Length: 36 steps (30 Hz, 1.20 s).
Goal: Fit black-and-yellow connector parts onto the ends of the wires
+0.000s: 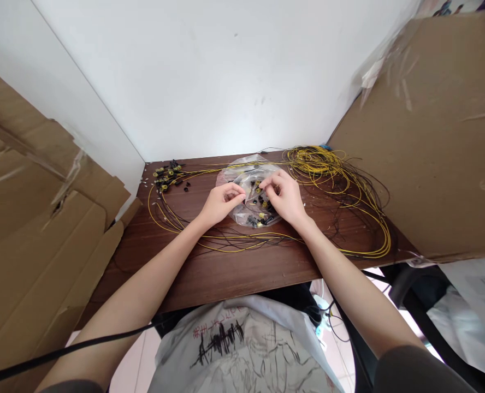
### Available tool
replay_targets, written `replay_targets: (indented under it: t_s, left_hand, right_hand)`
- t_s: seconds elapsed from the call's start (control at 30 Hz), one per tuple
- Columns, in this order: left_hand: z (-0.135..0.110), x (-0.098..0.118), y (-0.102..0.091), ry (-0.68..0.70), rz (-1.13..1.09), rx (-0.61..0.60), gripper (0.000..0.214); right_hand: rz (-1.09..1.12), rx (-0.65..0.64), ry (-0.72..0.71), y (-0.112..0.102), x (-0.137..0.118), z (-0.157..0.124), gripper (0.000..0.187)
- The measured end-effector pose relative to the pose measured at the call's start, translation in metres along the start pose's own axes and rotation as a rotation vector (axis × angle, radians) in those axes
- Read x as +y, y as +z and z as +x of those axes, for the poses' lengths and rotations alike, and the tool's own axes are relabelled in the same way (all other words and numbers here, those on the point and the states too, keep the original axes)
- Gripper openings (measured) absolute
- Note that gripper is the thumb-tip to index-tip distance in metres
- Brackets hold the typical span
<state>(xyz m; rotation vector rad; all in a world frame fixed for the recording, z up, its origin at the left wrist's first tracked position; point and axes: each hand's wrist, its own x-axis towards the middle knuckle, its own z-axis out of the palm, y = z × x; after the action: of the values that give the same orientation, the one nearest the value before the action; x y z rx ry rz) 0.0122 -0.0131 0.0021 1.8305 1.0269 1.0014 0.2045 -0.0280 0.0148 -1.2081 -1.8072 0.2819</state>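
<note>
My left hand (225, 204) is closed in a pinch above a clear plastic bag (234, 177), and the dark end of a thin wire shows at its fingertips. Across from it, my right hand (284, 195) has thumb and index finger drawn together over the same bag; what sits between them is too small to make out. Small black and yellow connector parts (262, 203) lie in the bag, between and below my hands. A gap separates the two hands.
Yellow and black wires lie in a loose coil (316, 164) at the back right and loop around the brown table (242, 273). Several black and yellow wire ends (169, 176) cluster at the back left. Cardboard sheets (426, 136) stand on both sides, with a white wall (226, 76) behind.
</note>
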Motion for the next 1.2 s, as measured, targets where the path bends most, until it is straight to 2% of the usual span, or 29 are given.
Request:
replay_targets:
  t_s: [0.17,0.37,0.47,0.6,0.67,0.77,0.87,1.0,1.2]
  left_hand:
    - [0.0,-0.001,0.0,0.008,-0.024,-0.007,0.021]
    - [0.001,-0.003,0.0,0.011,-0.031,-0.017,0.021]
    - [0.001,-0.003,0.0,0.017,-0.03,-0.014,0.021]
    - [0.001,-0.003,0.0,0.013,-0.024,-0.01,0.021]
    - [0.001,-0.002,0.0,0.013,-0.029,-0.014,0.021]
    - [0.0,-0.002,0.0,0.011,-0.042,-0.017,0.021]
    - [0.001,-0.003,0.0,0.007,-0.044,-0.014,0.021]
    - [0.001,-0.003,0.0,0.011,-0.058,-0.025,0.021]
    - [0.001,-0.003,0.0,0.019,-0.027,-0.008,0.021]
  right_hand:
    - [0.142,-0.028,0.09,0.001,0.004,0.002,0.015]
    - [0.372,-0.072,0.247,0.001,0.009,0.004,0.015]
    - [0.521,-0.097,0.335,-0.002,0.005,0.006,0.027]
    - [0.699,-0.136,0.434,-0.006,0.003,0.008,0.057]
    - [0.629,-0.129,0.432,-0.007,0.006,0.009,0.059]
    - [0.298,-0.085,0.312,-0.008,0.013,0.007,0.034]
    - [0.151,-0.161,0.192,-0.008,0.016,0.005,0.017]
    - [0.119,-0.31,0.158,-0.009,0.011,0.003,0.022]
    - [-0.033,-0.393,0.024,-0.009,0.01,0.003,0.028]
